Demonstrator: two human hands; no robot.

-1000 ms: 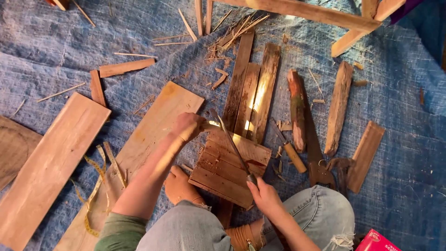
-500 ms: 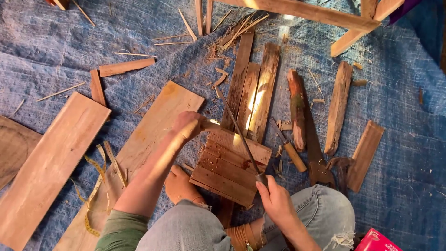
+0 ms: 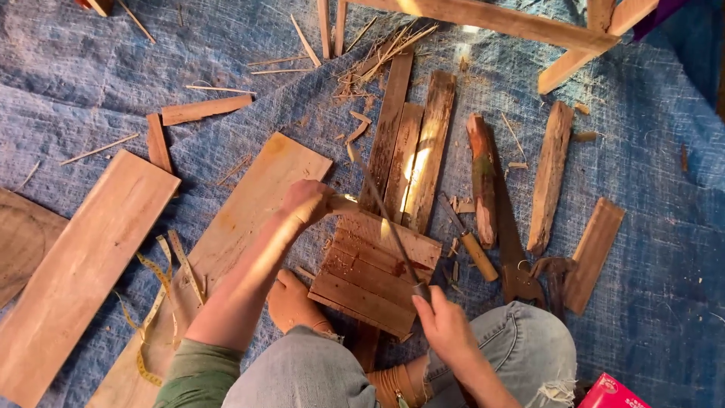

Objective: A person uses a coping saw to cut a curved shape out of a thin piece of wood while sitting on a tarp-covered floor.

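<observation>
My left hand (image 3: 306, 200) grips the upper left corner of a small slatted wooden panel (image 3: 370, 279) that lies on the blue tarp between my knees. My right hand (image 3: 445, 325) holds the handle end of a long thin blade, a saw or file (image 3: 389, 219). The blade slants up and to the left across the panel's top edge. My bare foot (image 3: 291, 302) rests against the panel's left side.
Two long boards (image 3: 75, 264) (image 3: 226, 234) lie to the left, with a yellow tape measure (image 3: 155, 302) between them. Three dark slats (image 3: 411, 143), a chisel (image 3: 472, 249), pincers (image 3: 521, 276) and several wood offcuts lie to the right. A wooden frame (image 3: 529, 26) crosses the top.
My right hand has drawn back toward my knee, pulling the blade down across the panel's top edge. My left hand has stayed on the panel's corner.
</observation>
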